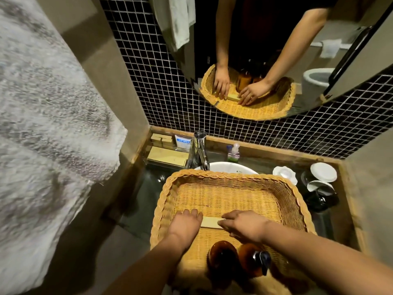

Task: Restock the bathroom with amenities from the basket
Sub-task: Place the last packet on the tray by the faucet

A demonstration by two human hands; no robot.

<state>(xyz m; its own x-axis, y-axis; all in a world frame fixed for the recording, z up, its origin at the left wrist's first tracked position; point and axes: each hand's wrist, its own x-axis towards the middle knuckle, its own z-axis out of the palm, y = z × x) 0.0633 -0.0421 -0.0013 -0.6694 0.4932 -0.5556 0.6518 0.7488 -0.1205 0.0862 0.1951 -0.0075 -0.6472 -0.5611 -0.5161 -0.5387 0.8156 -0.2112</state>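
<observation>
A wicker basket [231,177] sits over the white sink [225,167]. Inside it lies a flat pale cardboard box [210,222], with my left hand [187,224] on its left end and my right hand [244,225] on its right end. Both hands rest fingers-down on the box; whether they grip it or only touch it is unclear. Two amber pump bottles [223,258] stand in the near part of the basket, between my forearms. Similar pale boxes [163,154] lie stacked on the counter's back left corner.
A chrome tap [198,152] rises behind the basket. A small soap bottle [234,153] stands to its right. White lids and dark cups [321,184] fill the right counter. A white towel [49,124] hangs at left. A round mirror [276,50] hangs on the black tiled wall.
</observation>
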